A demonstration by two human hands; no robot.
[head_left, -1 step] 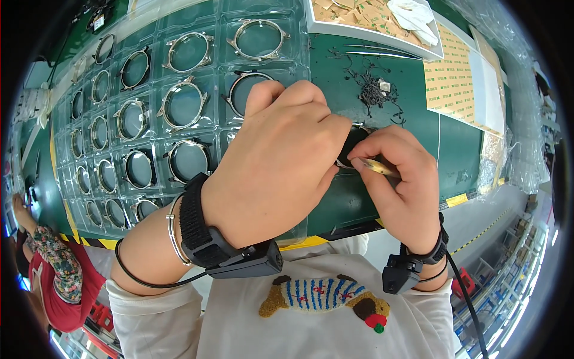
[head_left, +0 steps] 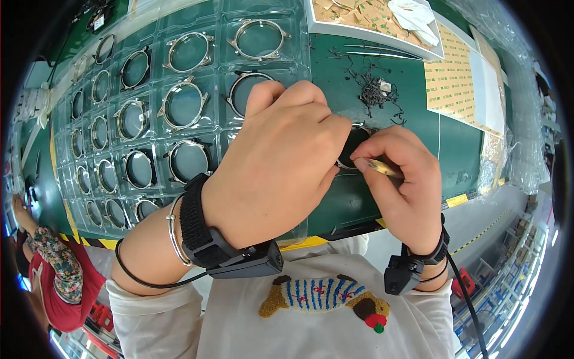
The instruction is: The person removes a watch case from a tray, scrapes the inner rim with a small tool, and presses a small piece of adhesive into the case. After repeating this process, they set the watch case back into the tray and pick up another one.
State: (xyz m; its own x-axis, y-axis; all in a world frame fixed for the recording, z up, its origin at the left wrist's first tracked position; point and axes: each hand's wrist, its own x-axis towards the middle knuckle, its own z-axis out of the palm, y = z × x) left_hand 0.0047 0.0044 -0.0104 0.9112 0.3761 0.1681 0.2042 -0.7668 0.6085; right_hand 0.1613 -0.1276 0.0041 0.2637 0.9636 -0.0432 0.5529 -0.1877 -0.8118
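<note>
Clear blister tray (head_left: 78,90) of metal rings far left. Left hand (head_left: 278,164) curled, fingertips gripping round dark ring part (head_left: 354,140) at centre over green mat (head_left: 460,152). Right hand (head_left: 403,185) pinches thin brass-coloured tool (head_left: 382,167), tip touching part.

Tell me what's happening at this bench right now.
A person is working over a green mat. Their left hand grips a round metal ring part, while the right hand presses a thin brass-coloured tool against its edge. To the left, a clear plastic tray holds many similar rings, one per pocket. A small heap of dark scraps lies just beyond the hands, and tweezers rest near a white tray at the back.
</note>
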